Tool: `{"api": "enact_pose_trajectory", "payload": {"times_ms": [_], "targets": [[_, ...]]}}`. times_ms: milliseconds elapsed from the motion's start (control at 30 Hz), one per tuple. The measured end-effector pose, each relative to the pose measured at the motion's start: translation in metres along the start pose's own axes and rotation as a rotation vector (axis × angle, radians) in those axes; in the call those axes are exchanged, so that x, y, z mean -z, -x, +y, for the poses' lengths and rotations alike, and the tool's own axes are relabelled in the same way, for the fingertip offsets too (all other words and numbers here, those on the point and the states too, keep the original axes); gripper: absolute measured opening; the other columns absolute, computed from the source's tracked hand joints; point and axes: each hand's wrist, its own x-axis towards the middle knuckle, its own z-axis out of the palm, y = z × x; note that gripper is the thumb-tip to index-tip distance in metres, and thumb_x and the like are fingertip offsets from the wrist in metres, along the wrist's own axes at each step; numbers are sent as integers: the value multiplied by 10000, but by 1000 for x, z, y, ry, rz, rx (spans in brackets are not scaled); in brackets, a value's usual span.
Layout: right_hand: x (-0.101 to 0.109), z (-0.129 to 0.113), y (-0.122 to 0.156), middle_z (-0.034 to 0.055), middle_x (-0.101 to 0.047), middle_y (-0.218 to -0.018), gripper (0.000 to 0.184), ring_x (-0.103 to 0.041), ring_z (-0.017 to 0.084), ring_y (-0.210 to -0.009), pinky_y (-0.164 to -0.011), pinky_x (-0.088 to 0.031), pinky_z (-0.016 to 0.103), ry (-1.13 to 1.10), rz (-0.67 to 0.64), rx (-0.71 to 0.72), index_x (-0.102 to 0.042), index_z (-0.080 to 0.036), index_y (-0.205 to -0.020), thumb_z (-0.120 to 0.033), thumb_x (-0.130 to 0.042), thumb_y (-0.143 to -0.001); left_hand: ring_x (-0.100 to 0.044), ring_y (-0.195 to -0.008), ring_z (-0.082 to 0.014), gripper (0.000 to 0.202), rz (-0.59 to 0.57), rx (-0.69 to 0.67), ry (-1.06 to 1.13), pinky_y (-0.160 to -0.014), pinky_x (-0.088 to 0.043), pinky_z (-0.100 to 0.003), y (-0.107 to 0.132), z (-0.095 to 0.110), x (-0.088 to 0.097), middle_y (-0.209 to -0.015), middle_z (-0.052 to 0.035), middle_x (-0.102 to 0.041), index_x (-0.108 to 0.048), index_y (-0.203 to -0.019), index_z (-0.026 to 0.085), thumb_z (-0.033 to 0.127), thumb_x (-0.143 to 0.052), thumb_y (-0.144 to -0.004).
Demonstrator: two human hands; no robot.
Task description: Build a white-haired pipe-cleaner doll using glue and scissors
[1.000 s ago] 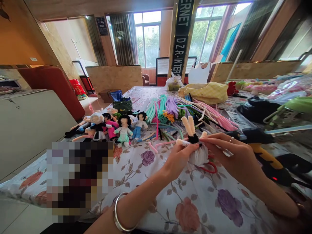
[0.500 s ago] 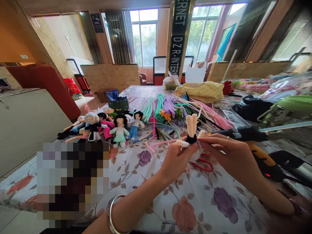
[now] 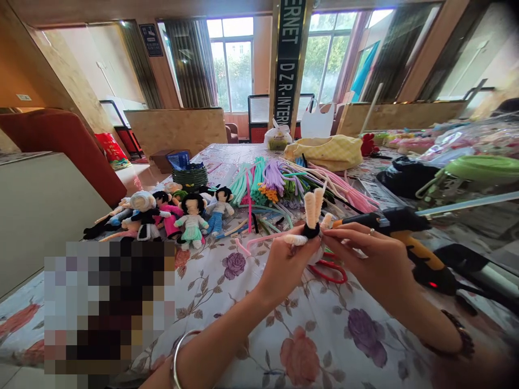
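Note:
Over the front of the table, my left hand is closed around a small fuzzy pipe-cleaner doll. Two cream stalks like legs point upward from its black middle, and a cream stub sticks out on either side. Its lower, whitish part is mostly hidden by my fingers. My right hand pinches at the doll's right side with thumb and fingertips. Just below the hands lies a red loop like a scissors handle. A black and yellow glue gun with a red light rests beyond my right hand.
Several finished dolls lie at the left, before a dark green basket. Bundles of coloured pipe cleaners fill the middle back, near a yellow cloth pouch. A green-lidded jar stands right. The flowered tablecloth covers the table.
The view has shifted slightly, so everything sits a little further left. Both hands keep their grip on the doll; its two upright stalks now stand a bit further apart at the top.

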Motion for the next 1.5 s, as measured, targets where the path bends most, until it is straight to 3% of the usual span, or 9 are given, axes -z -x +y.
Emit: {"api": "enact_pose_trajectory", "payload": {"times_ms": [200,333,633,733,900,1067,1267,1500], "targets": [[0,-2,0,16,-721,-790,97,-693,161,-676,-638,-574,265,152,45,204,-686,-243,-810,-239,-593,-835,-554,-892,-192,185,8,-3,-31,-845,-408,-294,0,-2,0,-905,-37,-665,-724,-908,209,291,-586,-815],[-1,1,-1,8,-717,-799,108,-695,153,-717,-727,-577,267,157,56,341,-655,-249,-840,-163,-592,-830,-556,-920,-191,205,-5,-19,-48,-848,-402,-289,1,-3,1,-935,-37,-660,-718,-952,212,274,-563,-833],[7,18,1,4,-721,-914,281,-694,173,-848,-863,-567,302,325,-65,640,-651,-274,-1017,-80,-546,-842,-543,-881,-184,222,-16,-16,-36,-805,-400,-276,1,-6,3,-928,-40,-644,-715,-946,193,277,-539,-840],[7,18,1,28,-717,-939,290,-688,177,-850,-859,-564,302,319,-81,660,-637,-246,-1047,-71,-575,-824,-544,-886,-187,223,-41,-14,2,-808,-401,-283,1,-7,3,-947,-39,-648,-703,-965,192,260,-528,-843],[1,13,4,3,-706,-841,224,-678,153,-725,-736,-564,272,136,22,430,-640,-282,-932,-102,-623,-800,-537,-882,-190,200,-14,-24,5,-805,-398,-286,2,-7,3,-900,-39,-629,-691,-921,180,288,-545,-836],[-1,9,3,16,-705,-816,43,-665,173,-723,-701,-550,288,-52,-26,102,-681,-255,-786,-250,-641,-800,-528,-795,-153,145,78,28,89,-749,-392,-264,2,-3,1,-849,-20,-616,-649,-873,181,280,-638,-767],[1,3,-4,33,-698,-719,200,-623,146,-592,-520,-530,220,-361,-130,-343,-702,-220,-703,-419,-709,-708,-460,-671,-111,169,111,105,172,-638,-365,-240,-1,-2,0,-720,16,-536,-592,-769,181,291,-697,-696],[4,-1,-9,20,-651,-730,348,-574,141,-633,-517,-475,205,-499,-218,-540,-676,-207,-802,-486,-758,-612,-469,-674,-96,193,43,177,315,-658,-369,-237,-1,-1,-1,-744,21,-529,-588,-821,177,257,-704,-689]]}}
